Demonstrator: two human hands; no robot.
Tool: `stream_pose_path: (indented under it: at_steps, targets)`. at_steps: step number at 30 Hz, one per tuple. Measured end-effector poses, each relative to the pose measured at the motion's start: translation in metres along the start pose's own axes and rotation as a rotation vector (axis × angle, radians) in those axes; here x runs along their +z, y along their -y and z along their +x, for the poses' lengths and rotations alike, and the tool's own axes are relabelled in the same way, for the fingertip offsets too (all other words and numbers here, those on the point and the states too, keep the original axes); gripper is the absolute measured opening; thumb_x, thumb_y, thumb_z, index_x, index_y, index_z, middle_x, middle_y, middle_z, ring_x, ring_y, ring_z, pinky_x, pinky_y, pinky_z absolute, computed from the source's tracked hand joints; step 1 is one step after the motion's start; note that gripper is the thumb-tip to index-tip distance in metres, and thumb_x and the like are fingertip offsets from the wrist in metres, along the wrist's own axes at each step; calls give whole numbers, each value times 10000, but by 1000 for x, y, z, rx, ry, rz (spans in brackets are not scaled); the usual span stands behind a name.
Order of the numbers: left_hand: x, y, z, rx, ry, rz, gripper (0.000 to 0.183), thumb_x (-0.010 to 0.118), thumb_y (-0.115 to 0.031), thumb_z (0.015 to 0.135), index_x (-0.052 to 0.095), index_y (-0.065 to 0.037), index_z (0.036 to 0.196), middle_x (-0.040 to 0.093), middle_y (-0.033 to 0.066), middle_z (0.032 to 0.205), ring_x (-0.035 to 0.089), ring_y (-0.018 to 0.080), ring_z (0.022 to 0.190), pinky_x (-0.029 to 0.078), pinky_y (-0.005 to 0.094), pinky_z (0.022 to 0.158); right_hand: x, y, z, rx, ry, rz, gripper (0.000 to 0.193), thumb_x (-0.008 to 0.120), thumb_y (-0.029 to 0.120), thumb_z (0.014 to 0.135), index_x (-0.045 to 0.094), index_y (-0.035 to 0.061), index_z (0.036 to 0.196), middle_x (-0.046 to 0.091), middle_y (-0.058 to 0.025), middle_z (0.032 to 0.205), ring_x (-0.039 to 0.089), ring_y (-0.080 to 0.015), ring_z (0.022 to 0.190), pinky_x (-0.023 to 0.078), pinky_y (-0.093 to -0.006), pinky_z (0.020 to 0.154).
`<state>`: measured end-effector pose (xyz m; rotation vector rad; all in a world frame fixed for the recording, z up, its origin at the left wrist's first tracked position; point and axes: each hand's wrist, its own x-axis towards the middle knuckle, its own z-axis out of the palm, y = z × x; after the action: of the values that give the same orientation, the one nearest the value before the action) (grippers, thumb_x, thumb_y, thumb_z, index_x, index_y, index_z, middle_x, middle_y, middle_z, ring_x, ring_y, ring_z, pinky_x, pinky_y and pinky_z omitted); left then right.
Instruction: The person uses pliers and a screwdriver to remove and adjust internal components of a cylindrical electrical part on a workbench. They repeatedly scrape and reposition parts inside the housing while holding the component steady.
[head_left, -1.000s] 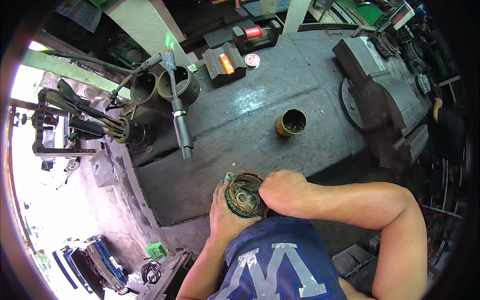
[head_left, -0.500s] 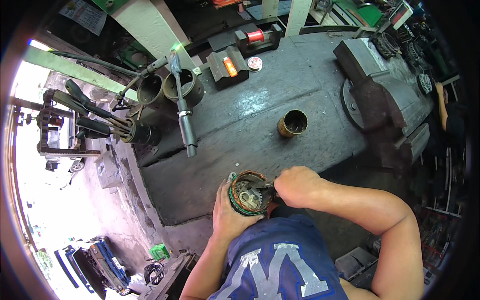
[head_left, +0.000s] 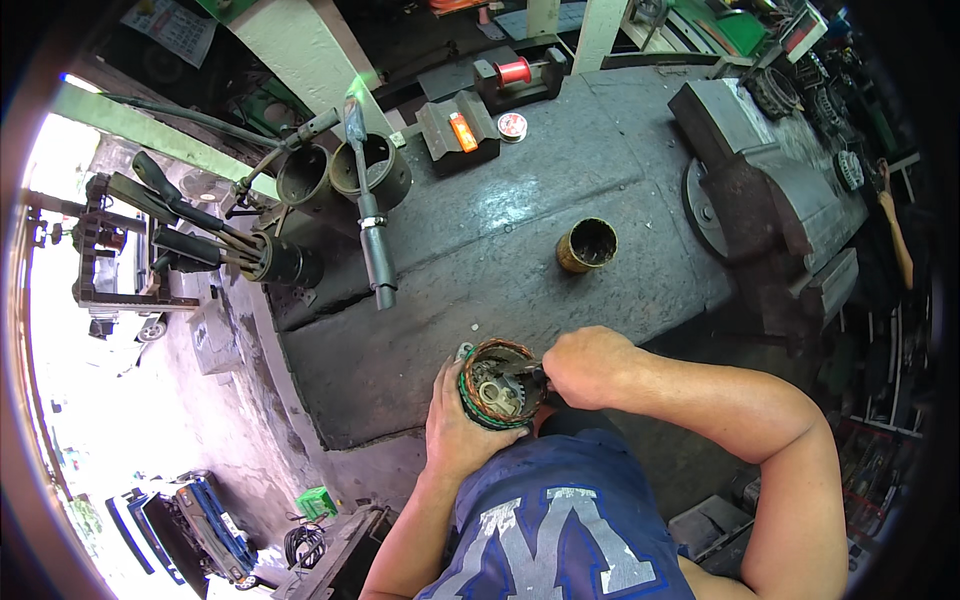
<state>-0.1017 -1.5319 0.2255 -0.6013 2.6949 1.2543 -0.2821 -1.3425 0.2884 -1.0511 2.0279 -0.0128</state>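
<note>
Head view: left grip [head_left: 453, 432] curls round the wire-ringed housing [head_left: 470, 398], right grip [head_left: 583, 368] clenches a tool [head_left: 524, 367] at its two o'clock, which could skid if the housing twists

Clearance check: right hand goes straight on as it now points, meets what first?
Likely the nearest rim of the round coil-wound part, just left of the right hand; height over the rim is unclear.

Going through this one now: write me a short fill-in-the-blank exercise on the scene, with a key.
1. The left hand holds the round part, edged in orange and ____, while the right hand grips a tool.
2. The spool in its holder is wound in ____.
3. The can stands with its open end facing ____.
4. The shirt is ____ with grey lettering.

Missing words: green; red; up; blue.
</note>
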Motion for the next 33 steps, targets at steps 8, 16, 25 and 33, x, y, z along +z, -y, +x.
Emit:
stream_pose_path:
  at_steps: [8, 16, 25, 33]
  targets:
    - [-3, 0, 3, 15, 17, 12, 1404, 1153, -335, 485, 488, -45, 1687, 576, 226, 1700, 557, 442, 1592, 475, 537, 1334, 2, 15, 1, 18, -40, -160, 311, 981, 225, 830, 899, 35, 1062, 875, -181, 1080, 859, -384, 1113, 711, -500, 876]
    - [-2, -1, 3, -34, 19, 35, 1376, 1147, -324, 482, 506, -36, 1664, 582, 224, 1687, 560, 441, 1586, 468, 536, 1339, -5, 23, 6, -49, 33, -175, 333, 987, 229, 825, 900, 34, 1081, 884, -162, 1107, 868, -362, 1092, 713, -469, 860]
    - [-4, -8, 2, 6, 43, 57, 1359, 1140, -391, 572, 462, -33, 1694, 538, 235, 1730, 531, 431, 1615, 474, 520, 1339, -10, -9, -20, -1, -52, -81, 290, 872, 325, 972, 874, 39, 1020, 835, -213, 1071, 834, -401, 1072, 662, -537, 925]
    - [-1, 3, -4, -42, 4, -42, 1374, 1153, -315, 527, 478, -36, 1690, 587, 210, 1682, 575, 407, 1581, 477, 500, 1337, 16, -143, -71, 541, -781, 350, 365, 814, 258, 1075, 731, -67, 1217, 749, -304, 1188, 729, -533, 1112, 573, -606, 988]
